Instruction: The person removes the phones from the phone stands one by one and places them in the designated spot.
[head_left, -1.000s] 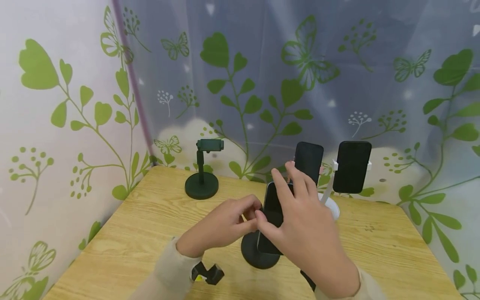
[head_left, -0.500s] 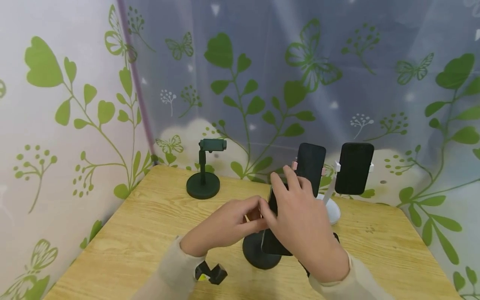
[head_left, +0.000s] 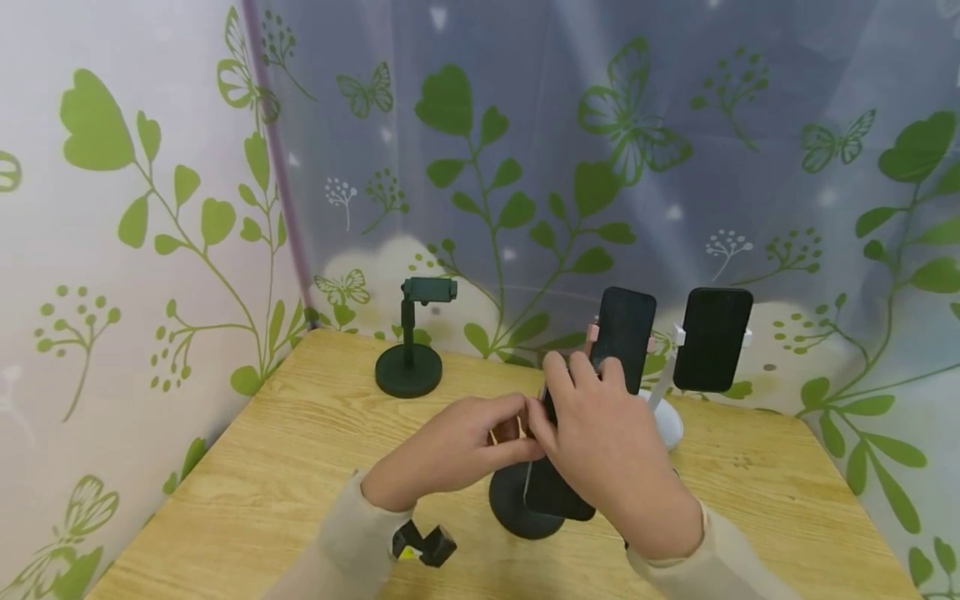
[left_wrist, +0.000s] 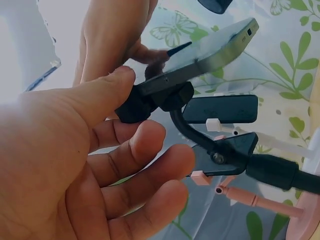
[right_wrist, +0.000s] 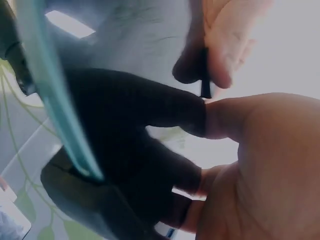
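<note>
A smartphone [head_left: 558,492] sits tilted in the clamp of a black phone stand, whose round base [head_left: 513,508] rests on the table. My left hand [head_left: 450,442] is at the phone's left side, its thumb and index finger pinching the black clamp [left_wrist: 132,105]; the other fingers are loosely bent below. Across the screen lies my right hand [head_left: 607,437], fingers bent over the phone and thumb near the left edge, close to the left fingertips. Glossy glass [right_wrist: 130,35] shows dark reflections in the right wrist view. My right hand hides most of the phone.
Behind stand two more phones [head_left: 622,329] [head_left: 712,337], one in a pink holder, one in a white holder with a white base [head_left: 667,421]. A dark green stand [head_left: 408,371] holding no phone is at the back left of the wooden table [head_left: 300,467]. Patterned curtains surround it.
My right fingers have bent from nearly straight and drawn down over the phone. The phone's lower end has shifted slightly right and down. My left hand keeps its pinch beside it.
</note>
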